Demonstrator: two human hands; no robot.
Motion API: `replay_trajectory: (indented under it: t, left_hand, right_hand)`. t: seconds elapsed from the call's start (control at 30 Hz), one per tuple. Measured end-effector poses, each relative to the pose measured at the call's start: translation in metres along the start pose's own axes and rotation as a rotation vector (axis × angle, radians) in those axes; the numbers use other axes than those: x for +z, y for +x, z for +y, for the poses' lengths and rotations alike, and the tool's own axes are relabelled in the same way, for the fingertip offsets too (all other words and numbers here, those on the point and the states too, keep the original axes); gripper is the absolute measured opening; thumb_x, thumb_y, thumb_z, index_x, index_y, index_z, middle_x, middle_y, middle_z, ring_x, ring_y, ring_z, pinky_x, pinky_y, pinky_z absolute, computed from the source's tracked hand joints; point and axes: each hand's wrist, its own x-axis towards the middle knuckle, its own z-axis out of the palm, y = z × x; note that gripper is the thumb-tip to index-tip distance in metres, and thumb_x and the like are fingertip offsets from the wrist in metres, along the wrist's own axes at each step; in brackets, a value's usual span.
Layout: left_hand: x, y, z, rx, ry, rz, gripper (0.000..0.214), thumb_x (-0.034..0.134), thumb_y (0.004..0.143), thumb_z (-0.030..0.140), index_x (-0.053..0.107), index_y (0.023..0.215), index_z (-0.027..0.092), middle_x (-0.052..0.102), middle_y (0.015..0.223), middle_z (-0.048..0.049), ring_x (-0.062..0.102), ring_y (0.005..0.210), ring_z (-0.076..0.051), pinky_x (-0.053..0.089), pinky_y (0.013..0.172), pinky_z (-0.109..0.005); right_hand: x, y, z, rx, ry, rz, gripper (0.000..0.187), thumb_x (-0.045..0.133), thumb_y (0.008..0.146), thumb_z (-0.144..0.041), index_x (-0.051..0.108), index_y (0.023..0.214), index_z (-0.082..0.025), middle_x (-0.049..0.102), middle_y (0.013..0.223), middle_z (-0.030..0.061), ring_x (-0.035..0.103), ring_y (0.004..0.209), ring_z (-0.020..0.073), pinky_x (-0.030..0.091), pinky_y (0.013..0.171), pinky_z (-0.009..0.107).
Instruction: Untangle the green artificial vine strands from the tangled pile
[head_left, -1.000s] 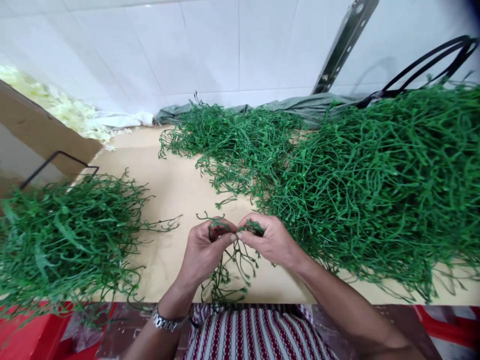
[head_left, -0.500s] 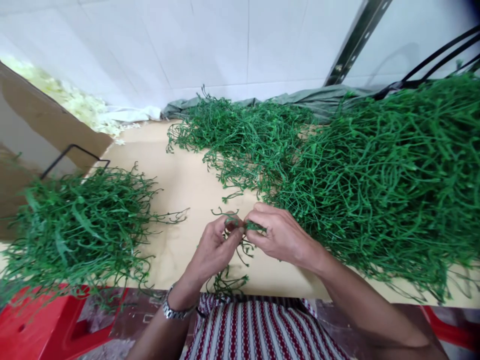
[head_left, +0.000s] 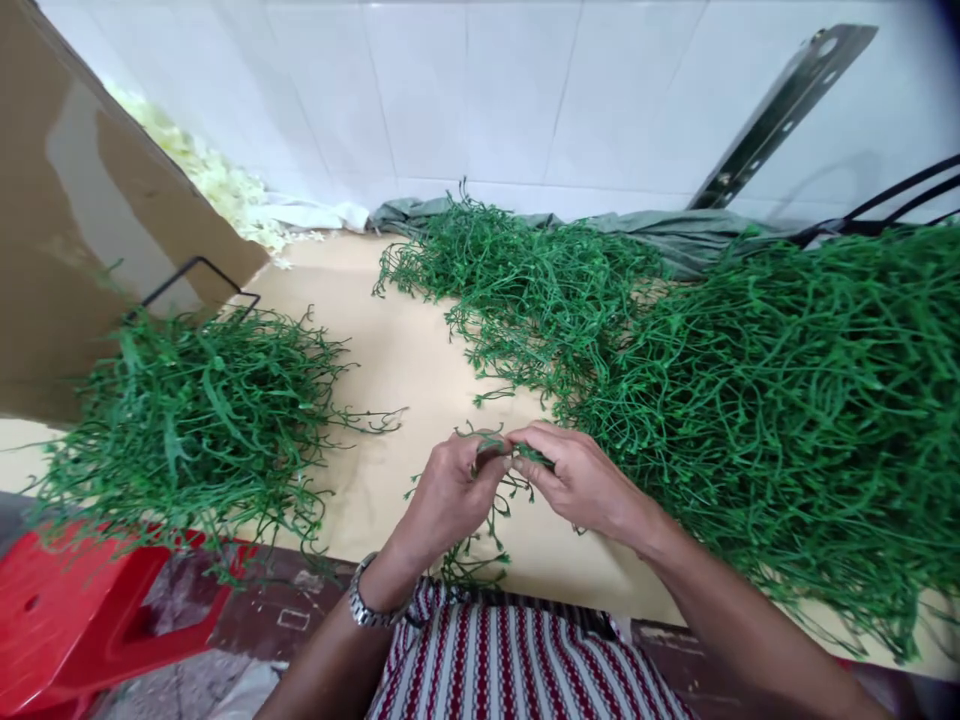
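My left hand (head_left: 455, 497) and my right hand (head_left: 589, 482) meet fingertip to fingertip over the board, both closed on thin green artificial plant stems (head_left: 489, 438). Short stem ends stick out above and below the fingers; the exact spot of the grip is hidden. Under my left hand, a few loose stems (head_left: 474, 568) lie at the board's near edge. A large heap of green stems (head_left: 795, 420) spreads just right of my right hand, joining a smaller heap (head_left: 540, 280) behind. Another pile of stems (head_left: 214, 425) sits to the left, overhanging the edge.
Cardboard (head_left: 82, 230) stands at the left, with a black wire handle (head_left: 199, 262) near it. Pale yellow-green scraps (head_left: 217, 185) lie by the tiled wall. Grey-green cloth (head_left: 682, 235) runs along the back. A red stool (head_left: 67, 610) stands below left. A metal bracket (head_left: 780, 120) leans at the back right.
The camera view has shifted, so everything appears further right. My hands stay together on the stems, with only slight finger movement.
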Motion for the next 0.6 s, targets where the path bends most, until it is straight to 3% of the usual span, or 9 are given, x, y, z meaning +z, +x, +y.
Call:
replay_trajectory:
  t: [0.17, 0.33, 0.47, 0.6]
  left_hand:
    - [-0.007, -0.007, -0.006, -0.02, -0.059, 0.014, 0.014, 0.05, 0.081, 0.021, 0.058, 0.071, 0.015, 0.058, 0.066, -0.0016, 0.051, 0.061, -0.013, 0.039, 0.058, -0.024]
    - [-0.014, -0.011, -0.006, 0.163, 0.327, 0.038, 0.02, 0.042, 0.08, 0.01, 0.052, 0.065, 0.017, 0.056, 0.06, -0.0023, 0.049, 0.058, -0.014, 0.036, 0.061, -0.028]
    - [-0.021, -0.011, -0.005, 0.291, 0.545, -0.09, 0.022, 0.037, 0.067, -0.002, 0.047, 0.061, 0.017, 0.05, 0.053, -0.0002, 0.043, 0.051, -0.014, 0.033, 0.058, -0.028]
    - [-0.027, -0.008, -0.008, 0.342, 0.421, -0.225, 0.025, 0.036, 0.061, -0.004, 0.05, 0.062, 0.016, 0.051, 0.054, -0.0005, 0.045, 0.053, -0.013, 0.036, 0.059, -0.028]
  right_hand:
    - [0.004, 0.006, -0.001, -0.056, 0.018, -0.045, 0.014, 0.048, 0.084, -0.018, 0.059, 0.093, -0.015, 0.064, 0.085, 0.0068, 0.058, 0.078, 0.0162, 0.042, 0.068, 0.025]
    - [0.005, 0.013, -0.007, -0.13, -0.224, -0.113, 0.016, 0.047, 0.073, -0.006, 0.058, 0.08, -0.015, 0.061, 0.074, 0.0043, 0.052, 0.063, 0.0131, 0.032, 0.054, 0.023]
    - [-0.002, 0.021, -0.015, -0.24, -0.466, -0.277, 0.021, 0.044, 0.064, -0.002, 0.058, 0.071, -0.016, 0.058, 0.066, 0.0022, 0.045, 0.052, 0.0111, 0.018, 0.046, 0.026]
    - [-0.016, 0.029, -0.017, -0.354, -0.545, -0.485, 0.021, 0.044, 0.061, 0.0, 0.056, 0.069, -0.016, 0.055, 0.063, 0.0013, 0.043, 0.052, 0.0109, 0.015, 0.046, 0.026]
